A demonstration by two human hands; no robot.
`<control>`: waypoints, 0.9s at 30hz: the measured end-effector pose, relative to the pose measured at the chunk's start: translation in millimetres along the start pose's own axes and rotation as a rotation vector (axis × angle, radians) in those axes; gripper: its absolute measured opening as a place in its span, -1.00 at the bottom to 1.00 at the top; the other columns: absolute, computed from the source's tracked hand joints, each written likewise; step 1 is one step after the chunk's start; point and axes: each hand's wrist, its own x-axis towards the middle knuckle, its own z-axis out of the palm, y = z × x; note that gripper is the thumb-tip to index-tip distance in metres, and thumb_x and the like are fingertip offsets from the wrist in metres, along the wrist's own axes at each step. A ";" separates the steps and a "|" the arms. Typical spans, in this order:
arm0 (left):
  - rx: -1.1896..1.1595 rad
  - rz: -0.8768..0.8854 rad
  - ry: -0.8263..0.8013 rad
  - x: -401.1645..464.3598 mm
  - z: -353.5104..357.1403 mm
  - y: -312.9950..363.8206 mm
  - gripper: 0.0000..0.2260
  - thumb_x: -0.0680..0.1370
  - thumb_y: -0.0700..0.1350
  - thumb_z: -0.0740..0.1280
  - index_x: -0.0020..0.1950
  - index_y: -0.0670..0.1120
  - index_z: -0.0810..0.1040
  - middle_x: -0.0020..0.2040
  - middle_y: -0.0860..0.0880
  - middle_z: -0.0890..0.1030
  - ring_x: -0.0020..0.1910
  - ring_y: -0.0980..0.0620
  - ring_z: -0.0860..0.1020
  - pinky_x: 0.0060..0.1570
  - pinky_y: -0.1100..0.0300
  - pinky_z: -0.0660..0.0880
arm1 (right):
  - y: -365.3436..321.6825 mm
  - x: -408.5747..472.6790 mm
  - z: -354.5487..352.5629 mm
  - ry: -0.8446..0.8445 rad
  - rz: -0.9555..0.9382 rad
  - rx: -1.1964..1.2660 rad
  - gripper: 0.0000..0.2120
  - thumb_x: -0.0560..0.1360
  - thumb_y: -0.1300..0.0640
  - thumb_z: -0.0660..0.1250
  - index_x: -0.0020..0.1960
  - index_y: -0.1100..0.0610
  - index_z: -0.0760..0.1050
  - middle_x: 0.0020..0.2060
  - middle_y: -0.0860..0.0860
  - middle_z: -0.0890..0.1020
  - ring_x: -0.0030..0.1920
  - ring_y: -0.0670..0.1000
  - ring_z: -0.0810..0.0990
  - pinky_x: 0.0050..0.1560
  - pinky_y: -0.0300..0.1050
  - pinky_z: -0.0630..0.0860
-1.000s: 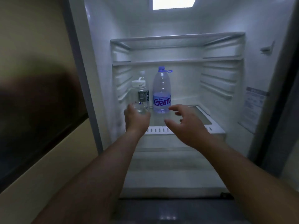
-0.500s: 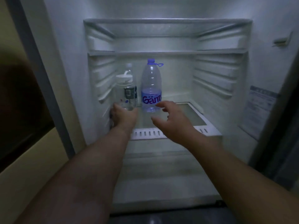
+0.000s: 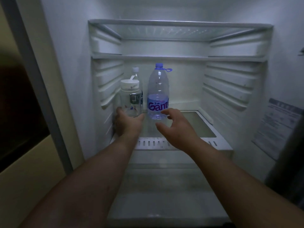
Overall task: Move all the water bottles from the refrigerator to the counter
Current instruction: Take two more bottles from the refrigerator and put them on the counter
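Clear bottle (image 3: pixel 131 99) now gripped lower.

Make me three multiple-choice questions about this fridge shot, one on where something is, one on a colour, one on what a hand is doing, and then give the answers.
1. Where does the wide-lidded clear bottle stand next to the tall labelled bottle?
A. On its left
B. On its right
C. On the shelf above

2. What colour is the tall labelled bottle's cap?
A. Red
B. Purple-blue
C. Black

3. What is the right hand doing?
A. Gripping the tall bottle's cap
B. Reaching, fingers spread, holding nothing
C. Resting flat on the upper shelf

Answers: 1 A, it stands by the left wall, at the left hand. 2 B, the cap and its loop look purple-blue. 3 B, its fingers are open just before the label.
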 end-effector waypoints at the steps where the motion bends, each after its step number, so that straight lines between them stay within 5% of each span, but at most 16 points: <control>1: -0.048 -0.003 -0.008 -4.1 -1.0 -0.6 -0.21 0.22 0.11 0.60 0.35 0.02 0.33 0.24 -0.10 0.56 0.17 -0.17 0.56 0.11 0.00 0.52 | -1.4 3.9 1.0 0.002 0.008 0.017 -0.55 0.48 -0.04 0.37 0.33 0.00 0.39 0.19 -0.06 0.45 0.10 -0.13 0.41 -0.05 -0.26 0.33; 6: -0.246 0.010 -0.020 -21.2 -11.0 -5.1 -0.17 0.22 -0.03 0.62 0.41 -0.08 0.33 0.19 -0.05 0.57 0.10 -0.04 0.59 0.07 0.21 0.45 | 3.7 29.2 10.4 0.027 -0.015 0.053 -0.63 0.46 0.03 0.39 0.23 0.06 0.47 0.06 -0.04 0.49 0.03 -0.06 0.50 0.00 -0.17 0.45; 10: -0.284 0.047 -0.042 -32.1 -28.1 -5.1 -0.24 0.16 -0.01 0.60 0.31 -0.06 0.42 0.11 0.00 0.62 0.02 -0.02 0.63 0.07 0.03 0.59 | 13.9 47.6 24.1 0.056 -0.014 0.062 -0.76 0.43 0.10 0.39 0.08 0.11 0.51 -0.07 0.00 0.55 -0.06 0.00 0.54 -0.08 -0.16 0.51; 13: -0.291 0.026 -0.062 -38.3 -44.1 -0.2 -0.28 0.20 -0.04 0.62 0.29 0.01 0.41 0.06 0.09 0.58 -0.05 0.06 0.58 0.03 0.13 0.54 | 12.7 69.4 40.4 0.040 0.025 0.092 -0.70 0.39 0.05 0.39 0.08 0.15 0.52 -0.06 0.05 0.61 -0.06 0.06 0.59 -0.01 -0.01 0.55; 18: -0.339 0.107 -0.102 -48.1 -64.3 5.7 -0.28 0.29 -0.15 0.62 0.36 0.07 0.37 0.07 0.13 0.51 -0.02 0.12 0.52 0.04 0.22 0.41 | 1.2 107.6 65.4 -0.018 -0.033 0.155 -0.51 0.41 0.11 0.45 0.31 0.11 0.43 0.10 -0.01 0.57 0.06 -0.04 0.54 -0.02 -0.29 0.35; 23: -0.388 0.132 -0.109 -54.1 -71.2 6.5 -0.28 0.25 -0.21 0.64 0.31 0.07 0.40 0.00 0.20 0.53 -0.08 0.24 0.54 -0.04 0.30 0.42 | 2.5 141.6 88.9 0.007 -0.059 0.197 -0.62 0.36 0.13 0.47 0.13 0.04 0.47 -0.07 -0.02 0.60 -0.10 -0.03 0.59 -0.13 -0.20 0.45; 27: -0.435 0.104 -0.180 -58.9 -70.1 -0.4 -0.29 0.18 -0.11 0.62 0.27 0.12 0.46 0.03 0.11 0.65 -0.04 0.14 0.65 0.02 0.05 0.60 | 9.9 163.3 108.0 -0.001 -0.003 0.215 -0.51 0.35 0.05 0.48 0.20 0.01 0.36 0.07 0.01 0.55 0.00 0.02 0.56 0.01 -0.05 0.51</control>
